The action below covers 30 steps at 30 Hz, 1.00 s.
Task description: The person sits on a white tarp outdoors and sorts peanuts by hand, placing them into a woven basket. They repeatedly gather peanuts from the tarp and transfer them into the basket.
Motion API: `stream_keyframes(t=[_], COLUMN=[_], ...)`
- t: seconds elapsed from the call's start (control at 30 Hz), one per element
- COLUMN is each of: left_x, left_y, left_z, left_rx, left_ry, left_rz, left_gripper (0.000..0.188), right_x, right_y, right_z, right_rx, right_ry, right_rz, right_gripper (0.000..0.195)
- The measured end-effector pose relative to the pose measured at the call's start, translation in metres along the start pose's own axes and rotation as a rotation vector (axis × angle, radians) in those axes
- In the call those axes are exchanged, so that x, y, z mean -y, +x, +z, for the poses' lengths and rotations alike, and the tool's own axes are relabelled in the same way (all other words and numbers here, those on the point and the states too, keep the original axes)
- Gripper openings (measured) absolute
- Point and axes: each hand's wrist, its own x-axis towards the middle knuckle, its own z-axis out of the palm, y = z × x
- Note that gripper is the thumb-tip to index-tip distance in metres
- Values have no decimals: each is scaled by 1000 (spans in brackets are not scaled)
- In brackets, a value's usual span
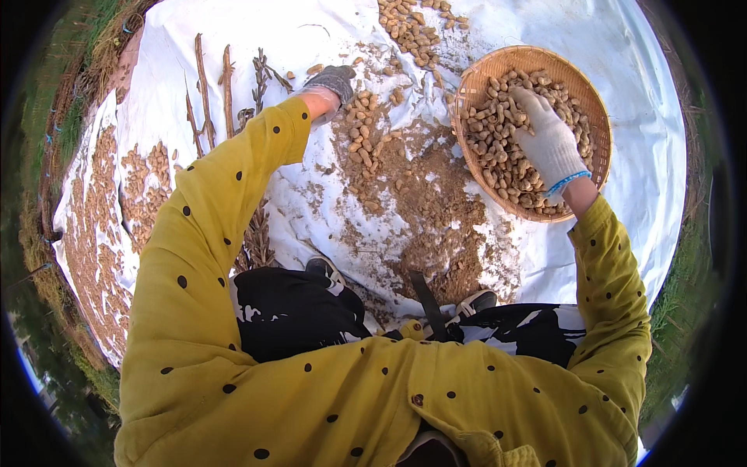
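A round woven bamboo basket [604, 125] on the right holds a heap of unshelled peanuts [496, 137]. My right hand [545, 137], in a white knit glove with a blue cuff edge, rests on the heap with its fingers somewhat spread; whether it grips any peanut is hidden. My left hand [334, 83], in a dirty grey glove, is low over the white sheet [303, 192], left of a loose group of peanuts [363, 131]. Its fingers are bent and point right, and I cannot tell whether they hold anything. Another peanut pile [411, 32] lies at the top.
Loose brown soil [437, 216] covers the sheet between my feet and the peanuts. Dry stalks [227, 90] stand out at the upper left, with dried seed pods [257, 236] beside my left leg. More peanuts [96, 233] are spread at the far left. Grass borders the sheet.
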Motion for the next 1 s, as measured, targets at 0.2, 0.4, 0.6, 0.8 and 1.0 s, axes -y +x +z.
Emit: stream_keyframes(t=[0.2, 0.4, 0.6, 0.8, 1.0], left_x=[-13, -31, -19, -16, -30], left_y=[-46, -33, -63, -102, -119], left_z=[31, 48, 36, 68, 75], left_rx=[11, -62, 98, 124, 195], left_ry=[-219, -60, -131, -169, -399], left_rz=[-120, 136, 221, 230, 20], left_gripper=[66, 49, 40, 57, 80], right_x=[110, 150, 127, 149, 187], right_y=[72, 108, 106, 50, 46], right_z=[118, 183, 181, 175, 190], right_rx=[212, 189, 382, 453, 481], right_ry=[-89, -377, -174, -137, -112], right_rz=[-92, -15, -108, -56, 83], right_gripper=[51, 40, 41, 65, 73])
